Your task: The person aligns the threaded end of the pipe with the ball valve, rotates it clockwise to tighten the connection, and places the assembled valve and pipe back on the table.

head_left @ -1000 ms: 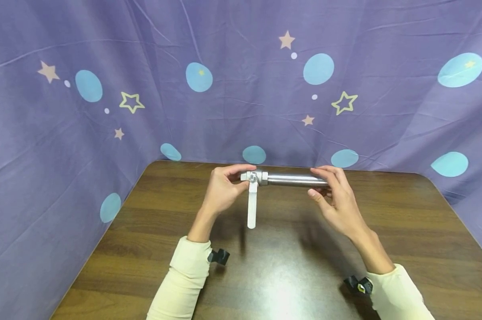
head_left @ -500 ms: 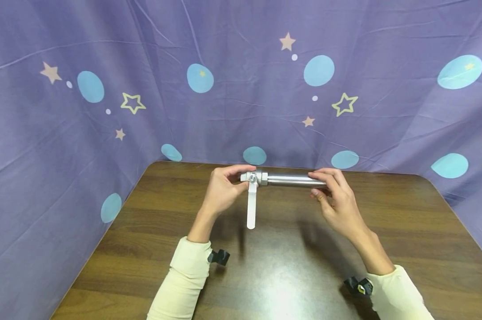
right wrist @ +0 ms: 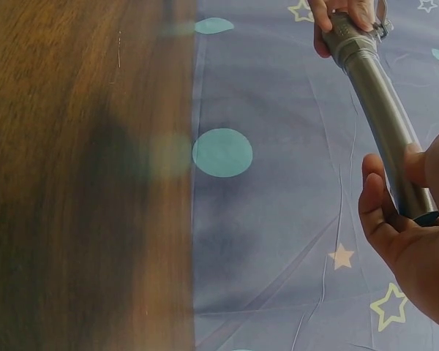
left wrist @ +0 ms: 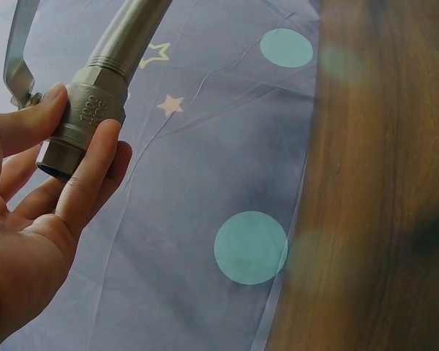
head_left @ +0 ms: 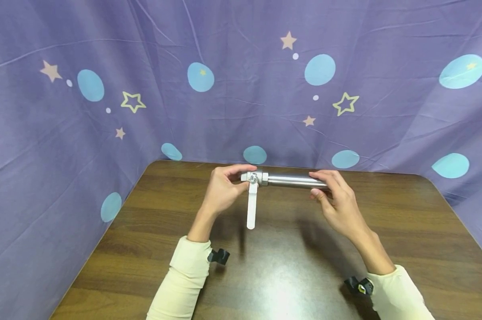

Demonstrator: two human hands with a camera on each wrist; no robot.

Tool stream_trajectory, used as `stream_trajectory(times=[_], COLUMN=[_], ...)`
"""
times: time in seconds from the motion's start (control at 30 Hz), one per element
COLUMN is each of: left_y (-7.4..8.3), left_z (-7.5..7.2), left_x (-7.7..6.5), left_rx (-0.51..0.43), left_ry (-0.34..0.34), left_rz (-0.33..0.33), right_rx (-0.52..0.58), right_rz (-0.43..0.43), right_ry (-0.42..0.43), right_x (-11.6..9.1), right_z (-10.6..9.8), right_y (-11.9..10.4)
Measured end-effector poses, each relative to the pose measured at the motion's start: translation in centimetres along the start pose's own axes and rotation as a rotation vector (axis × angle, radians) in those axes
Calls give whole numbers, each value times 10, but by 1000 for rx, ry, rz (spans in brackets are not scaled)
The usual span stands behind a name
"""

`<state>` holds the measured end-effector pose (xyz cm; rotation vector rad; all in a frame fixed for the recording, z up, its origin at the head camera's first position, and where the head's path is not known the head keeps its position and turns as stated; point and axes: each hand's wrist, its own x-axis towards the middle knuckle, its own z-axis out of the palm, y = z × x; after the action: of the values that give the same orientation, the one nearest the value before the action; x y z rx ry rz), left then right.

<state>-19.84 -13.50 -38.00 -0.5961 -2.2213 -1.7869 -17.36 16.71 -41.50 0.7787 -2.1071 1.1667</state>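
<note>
A metal ball valve (head_left: 260, 178) with a long lever handle (head_left: 251, 209) is joined to a steel pipe (head_left: 291, 180), and both are held level above the table. My left hand (head_left: 225, 189) grips the valve body between thumb and fingers. In the left wrist view the valve (left wrist: 88, 110) shows raised lettering and an open threaded end below the fingers. At the pipe's other end, my right hand (head_left: 339, 202) holds it between thumb and fingers. The right wrist view shows the pipe (right wrist: 384, 110) running from the valve down to the right palm. The lever points toward me.
A brown wooden table (head_left: 145, 249) lies beneath, with the hands' shadows on it. Behind and to the left hangs a purple curtain (head_left: 241, 102) with stars and blue ovals. Black camera mounts (head_left: 218, 257) sit at both wrists.
My right fingers and thumb have shifted slightly on the pipe's end, and the fingertips have come down onto it. The left hand and the valve have stayed nearly still.
</note>
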Motion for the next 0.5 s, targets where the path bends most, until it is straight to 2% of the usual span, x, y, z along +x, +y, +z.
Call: stream_trajectory(times=[0.5], left_y=[1], left_z=[1], left_x=[-1], left_rx=[26], left_ry=[-3], left_rz=[-21], right_rx=[-26], right_rz=[32], right_ry=[-39], right_x=[0], right_z=[-3], right_y=[0])
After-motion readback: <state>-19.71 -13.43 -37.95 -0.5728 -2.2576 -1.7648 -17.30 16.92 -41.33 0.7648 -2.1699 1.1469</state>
